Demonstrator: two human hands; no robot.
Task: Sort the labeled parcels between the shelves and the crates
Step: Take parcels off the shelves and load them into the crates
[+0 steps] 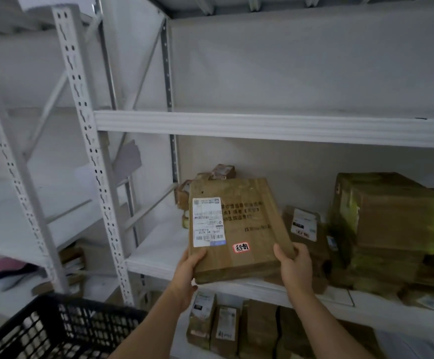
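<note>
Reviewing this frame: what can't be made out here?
- Head view: print on the white label of the flat parcel is too small.
- Black crate: cut by the bottom edge, contents unclear.
- Small boxes behind: mostly hidden by the parcel that left hand and right hand hold.

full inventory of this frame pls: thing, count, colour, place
held parcel: 1, brown, white label, over middle shelf edge
middle shelf: 1, white, centre
upper shelf beam: 1, white, above
taped box stack: 1 stack, brown with green tape, shelf right
labelled parcel: 1, brown, behind the held one
small boxes: a few, brown, shelf back
lower parcels: several, brown, upright below
crate: 1, black mesh, bottom left
left hand: grip on parcel's near left corner
right hand: grip on near right corner
</note>
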